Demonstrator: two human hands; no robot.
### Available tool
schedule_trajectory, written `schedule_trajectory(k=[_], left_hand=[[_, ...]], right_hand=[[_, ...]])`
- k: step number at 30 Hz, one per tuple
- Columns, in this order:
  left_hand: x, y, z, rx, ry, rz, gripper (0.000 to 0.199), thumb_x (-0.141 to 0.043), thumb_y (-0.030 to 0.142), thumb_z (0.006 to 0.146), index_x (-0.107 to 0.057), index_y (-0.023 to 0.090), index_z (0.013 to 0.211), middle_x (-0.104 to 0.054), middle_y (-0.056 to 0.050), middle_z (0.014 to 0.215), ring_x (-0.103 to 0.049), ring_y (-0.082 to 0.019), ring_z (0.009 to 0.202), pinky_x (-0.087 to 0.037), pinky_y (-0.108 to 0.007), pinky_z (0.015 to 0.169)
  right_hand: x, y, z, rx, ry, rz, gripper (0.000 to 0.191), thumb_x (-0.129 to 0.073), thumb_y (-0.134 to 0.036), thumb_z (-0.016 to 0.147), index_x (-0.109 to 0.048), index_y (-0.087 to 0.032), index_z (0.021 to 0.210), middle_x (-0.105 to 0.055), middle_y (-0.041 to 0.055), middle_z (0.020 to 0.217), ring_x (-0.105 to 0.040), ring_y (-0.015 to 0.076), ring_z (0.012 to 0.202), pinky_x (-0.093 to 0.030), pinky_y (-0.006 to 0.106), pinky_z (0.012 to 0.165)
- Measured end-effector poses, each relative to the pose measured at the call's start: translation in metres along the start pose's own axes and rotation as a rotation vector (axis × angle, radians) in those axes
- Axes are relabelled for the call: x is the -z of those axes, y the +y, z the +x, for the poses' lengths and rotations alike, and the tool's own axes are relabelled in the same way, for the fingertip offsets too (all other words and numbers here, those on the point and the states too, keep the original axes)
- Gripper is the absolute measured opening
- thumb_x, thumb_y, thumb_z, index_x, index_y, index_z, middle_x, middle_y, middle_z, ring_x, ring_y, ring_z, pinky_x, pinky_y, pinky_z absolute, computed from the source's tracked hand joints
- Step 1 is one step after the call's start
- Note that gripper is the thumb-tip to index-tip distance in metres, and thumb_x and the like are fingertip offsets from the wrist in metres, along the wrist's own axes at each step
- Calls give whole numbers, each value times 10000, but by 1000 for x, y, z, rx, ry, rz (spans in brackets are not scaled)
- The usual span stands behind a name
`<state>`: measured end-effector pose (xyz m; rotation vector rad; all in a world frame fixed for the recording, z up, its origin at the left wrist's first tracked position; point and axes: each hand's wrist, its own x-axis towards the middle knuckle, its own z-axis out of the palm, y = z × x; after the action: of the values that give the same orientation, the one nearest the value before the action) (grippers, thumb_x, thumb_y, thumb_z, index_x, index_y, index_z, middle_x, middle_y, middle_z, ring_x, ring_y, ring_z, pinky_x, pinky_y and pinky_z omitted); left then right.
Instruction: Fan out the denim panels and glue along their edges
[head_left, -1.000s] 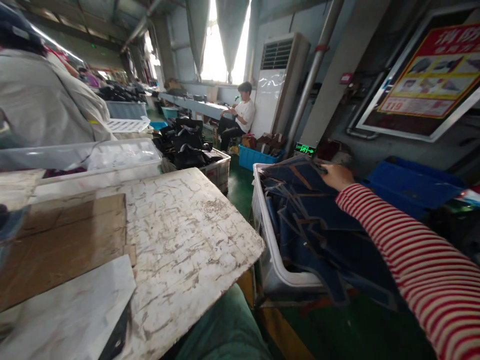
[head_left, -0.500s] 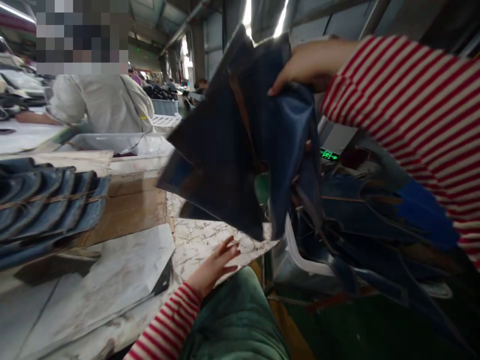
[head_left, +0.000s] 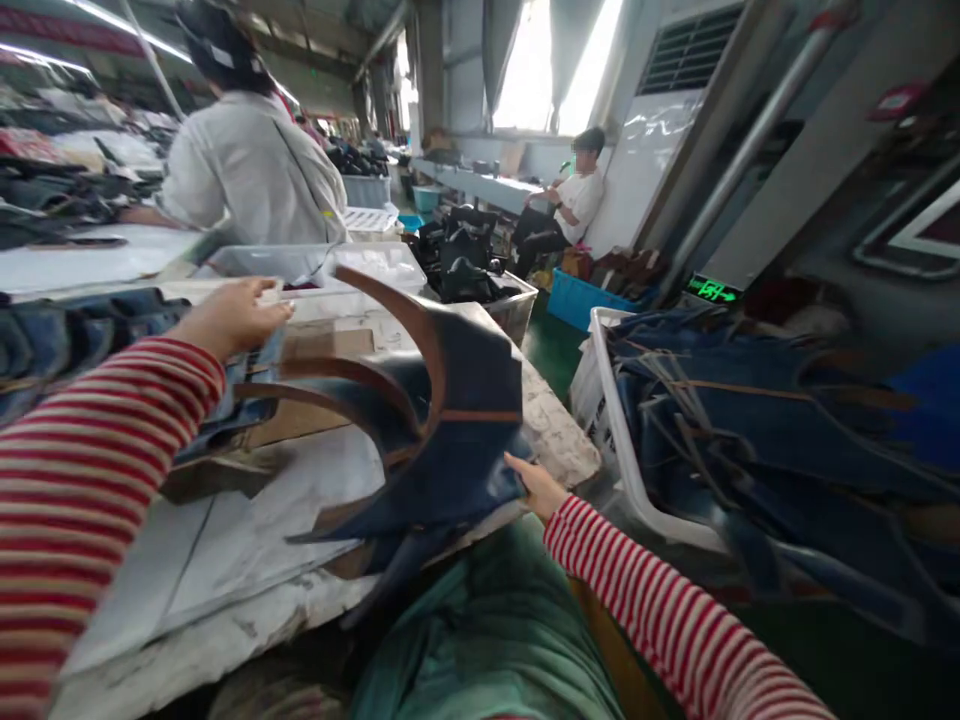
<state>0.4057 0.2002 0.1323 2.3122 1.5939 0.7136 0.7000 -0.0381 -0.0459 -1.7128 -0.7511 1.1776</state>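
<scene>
My right hand grips the near right edge of several dark blue leather-like cut pieces, thumb on top. The pieces have curved cut-outs and brown edges. They fan out to the left above the worktable, and their far ends are blurred. My left hand is raised at the left with its fingers stretched out and no piece in them. It is above the row of overlapping blue pieces on the table, which my sleeve partly covers. Whether it touches them I cannot tell.
A white bin heaped with similar blue pieces stands at the right. White sheets and cardboard lie on the table. Beyond are a clear bin, a black pile, a blue crate and two people.
My right hand has come down from the upper right, bringing the blue pieces over the table. My left hand has moved up and left, from near my knee. The view has shifted.
</scene>
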Motion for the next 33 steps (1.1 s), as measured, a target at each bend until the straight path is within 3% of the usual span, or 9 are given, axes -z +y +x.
schedule_trajectory(k=[2,4,7,9,13,20,24,28,33], left_hand=[[-27,-8,-4,6,-86,18,520,-494,323,816,-392,74,1261,-452,-152,1271,-432,-255,1167,-318,-457,1009],[-68,-15,-25,3,-218,0,548,-487,321,791,-396,50,1258,-483,-146,1252,-489,-221,1106,-359,-355,992],[-135,-26,-68,64,-442,-22,574,-486,370,752,-445,31,1214,-552,-149,1182,-554,-192,1031,-425,-273,922],[-171,-28,-92,106,-539,-8,578,-461,382,758,-443,28,1215,-567,-163,1157,-579,-190,993,-452,-287,887],[-208,-23,-115,107,-639,48,533,-453,389,776,-478,50,1186,-566,-162,1151,-566,-188,1009,-424,-325,917],[-206,2,-116,87,-681,159,575,-366,582,738,-620,122,971,-600,-173,1033,-559,-290,979,-402,-380,886],[-182,45,-112,16,-740,92,460,-361,529,745,-603,140,790,-639,-118,841,-590,-266,822,-427,-338,747],[-154,88,-124,-85,-746,-66,439,-341,526,772,-561,166,895,-633,-53,901,-575,-208,829,-419,-279,754],[-169,69,-168,265,-882,-553,561,-490,537,691,-517,130,1078,-603,-84,1103,-537,-257,1024,-414,-319,900]], right_hand=[[1,44,6,-80,-27,0,226,-467,-314,858,-587,-123,859,-665,61,656,-635,136,576,-532,259,558],[17,66,11,-123,-49,-29,249,-513,-350,825,-584,-121,756,-634,46,596,-597,115,504,-487,219,482],[50,74,18,-119,-38,-107,255,-571,-347,773,-583,-114,671,-590,20,540,-535,87,446,-410,175,416],[67,75,23,-67,22,-157,220,-542,-331,786,-601,-120,768,-605,16,622,-545,85,511,-411,167,443],[75,75,39,29,110,-247,281,-464,-308,818,-567,-150,1025,-620,35,868,-584,108,709,-446,176,527],[55,73,72,70,82,-430,358,-477,-326,815,-538,-137,1113,-642,52,866,-594,124,642,-465,226,550],[50,69,79,127,156,-566,377,-561,-284,772,-533,-133,1116,-634,90,967,-596,181,878,-456,295,774],[44,61,80,203,179,-671,323,-547,-236,789,-554,-163,1104,-607,106,1098,-553,202,1028,-395,324,900],[35,52,89,254,172,-747,296,-477,-175,822,-568,-178,1103,-596,84,1143,-527,180,1076,-372,284,931]])
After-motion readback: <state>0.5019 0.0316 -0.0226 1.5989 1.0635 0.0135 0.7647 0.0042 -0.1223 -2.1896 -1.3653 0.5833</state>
